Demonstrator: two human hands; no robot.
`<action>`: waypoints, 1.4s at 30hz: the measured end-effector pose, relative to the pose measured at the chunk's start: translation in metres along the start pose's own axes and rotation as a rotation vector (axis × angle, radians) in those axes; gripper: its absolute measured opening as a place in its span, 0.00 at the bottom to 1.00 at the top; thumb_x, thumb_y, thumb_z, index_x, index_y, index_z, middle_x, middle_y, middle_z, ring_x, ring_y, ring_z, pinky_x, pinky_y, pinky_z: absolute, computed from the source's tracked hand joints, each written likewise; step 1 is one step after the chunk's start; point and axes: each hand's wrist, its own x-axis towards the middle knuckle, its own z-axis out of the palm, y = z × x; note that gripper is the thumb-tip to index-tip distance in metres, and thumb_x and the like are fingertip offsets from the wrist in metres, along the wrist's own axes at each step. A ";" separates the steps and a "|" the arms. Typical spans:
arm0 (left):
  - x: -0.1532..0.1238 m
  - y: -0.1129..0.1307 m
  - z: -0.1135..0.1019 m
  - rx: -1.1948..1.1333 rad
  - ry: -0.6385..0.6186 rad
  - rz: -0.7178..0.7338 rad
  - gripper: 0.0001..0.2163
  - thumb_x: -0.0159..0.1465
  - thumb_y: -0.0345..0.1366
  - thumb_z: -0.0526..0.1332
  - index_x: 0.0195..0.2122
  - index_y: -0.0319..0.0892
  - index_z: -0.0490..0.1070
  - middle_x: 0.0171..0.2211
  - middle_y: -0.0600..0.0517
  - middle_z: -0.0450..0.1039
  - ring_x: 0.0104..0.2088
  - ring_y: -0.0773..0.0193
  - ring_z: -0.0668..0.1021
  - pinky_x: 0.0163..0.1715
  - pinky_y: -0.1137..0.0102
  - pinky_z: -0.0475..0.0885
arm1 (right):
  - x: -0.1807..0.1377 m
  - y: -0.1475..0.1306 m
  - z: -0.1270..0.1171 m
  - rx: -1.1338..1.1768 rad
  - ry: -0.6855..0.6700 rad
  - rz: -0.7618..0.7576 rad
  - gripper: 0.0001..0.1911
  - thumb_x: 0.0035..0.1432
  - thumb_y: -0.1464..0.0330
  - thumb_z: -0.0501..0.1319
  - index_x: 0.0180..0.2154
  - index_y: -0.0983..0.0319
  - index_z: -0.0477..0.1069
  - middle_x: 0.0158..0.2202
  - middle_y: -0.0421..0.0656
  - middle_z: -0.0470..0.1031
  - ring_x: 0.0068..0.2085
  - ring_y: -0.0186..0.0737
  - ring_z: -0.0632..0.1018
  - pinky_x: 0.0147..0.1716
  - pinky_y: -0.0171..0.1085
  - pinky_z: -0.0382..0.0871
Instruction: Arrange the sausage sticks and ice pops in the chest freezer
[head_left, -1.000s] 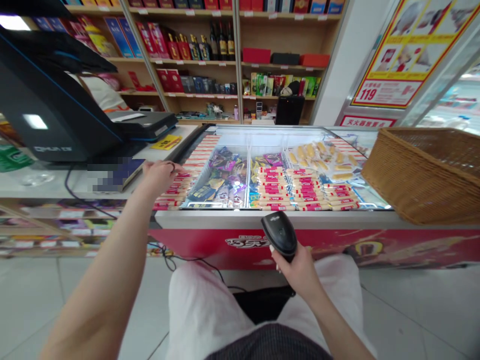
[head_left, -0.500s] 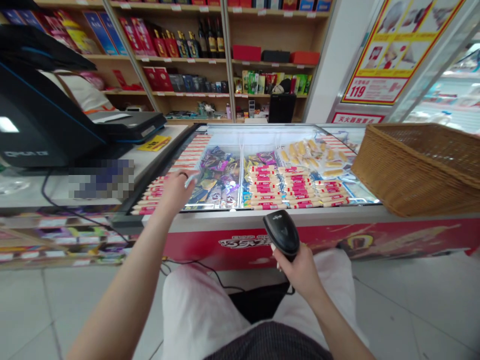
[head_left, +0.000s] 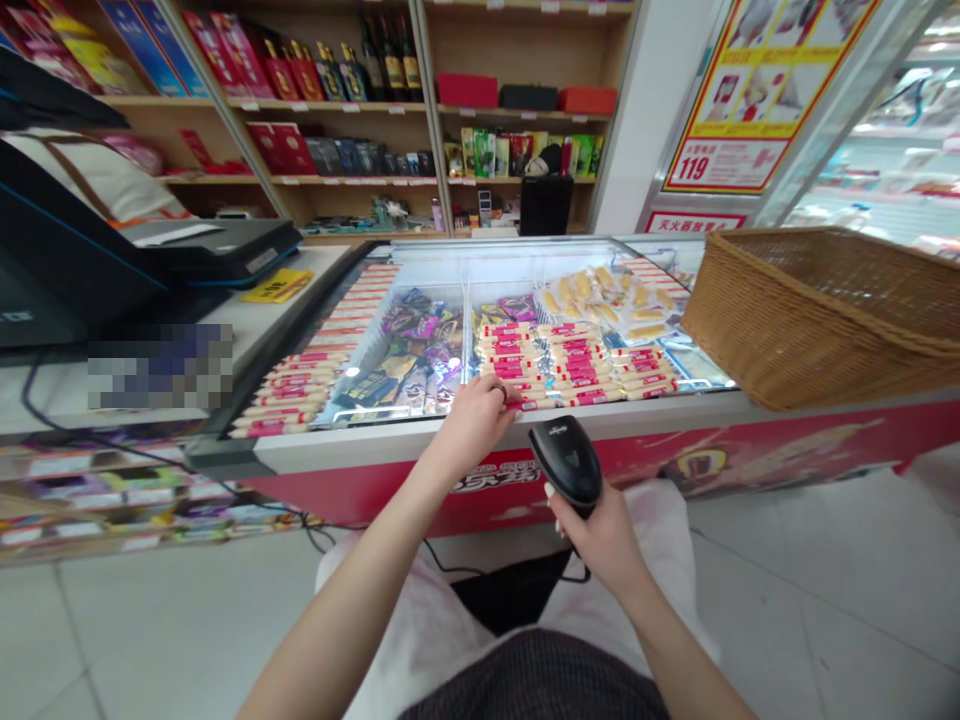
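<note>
My right hand [head_left: 604, 535] is wrapped around the handle of a black barcode scanner [head_left: 568, 462], held upright in front of the freezer's edge. At the near edge of the glass top, my left hand [head_left: 480, 422] has its fingers closed at the left end of a wrapped sausage [head_left: 540, 404] in the nearest row; the fingertips are partly hidden. Stacks of red-and-cream wrapped sausages [head_left: 577, 362] lie on the glass beyond both hands. Another group of sausages [head_left: 289, 395] lies at the left, with a long row of them running back.
A wicker basket [head_left: 780, 350] stands on the freezer's right end. Clear bags of yellow food [head_left: 607, 300] lie behind the sausages. Dark packets [head_left: 427, 345] show inside the freezer [head_left: 360, 455]. At the left are a counter [head_left: 289, 310] with a black machine [head_left: 45, 270] and cables.
My left hand has moved right, from above the left group of sausages to the near row in the middle. The scanner stays in my right hand. The view has shifted slightly.
</note>
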 end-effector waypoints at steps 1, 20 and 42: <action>0.000 0.001 -0.001 0.014 -0.006 -0.004 0.06 0.65 0.30 0.63 0.42 0.38 0.77 0.45 0.43 0.76 0.48 0.47 0.77 0.49 0.53 0.70 | 0.000 0.000 0.000 0.000 0.000 0.004 0.15 0.56 0.57 0.65 0.34 0.63 0.78 0.21 0.47 0.80 0.25 0.50 0.83 0.25 0.38 0.75; -0.011 -0.018 -0.008 -0.277 0.185 -0.121 0.07 0.69 0.35 0.59 0.45 0.44 0.73 0.43 0.49 0.80 0.44 0.58 0.81 0.46 0.65 0.73 | -0.001 -0.001 0.002 0.009 -0.016 -0.009 0.14 0.57 0.58 0.65 0.34 0.63 0.77 0.21 0.47 0.80 0.28 0.51 0.84 0.26 0.37 0.75; -0.022 -0.026 -0.008 -0.410 0.249 -0.161 0.10 0.67 0.39 0.62 0.47 0.45 0.77 0.46 0.49 0.79 0.47 0.56 0.80 0.51 0.63 0.72 | 0.014 -0.029 0.021 -0.068 -0.094 -0.077 0.09 0.56 0.62 0.64 0.35 0.62 0.76 0.22 0.46 0.80 0.30 0.51 0.84 0.27 0.37 0.74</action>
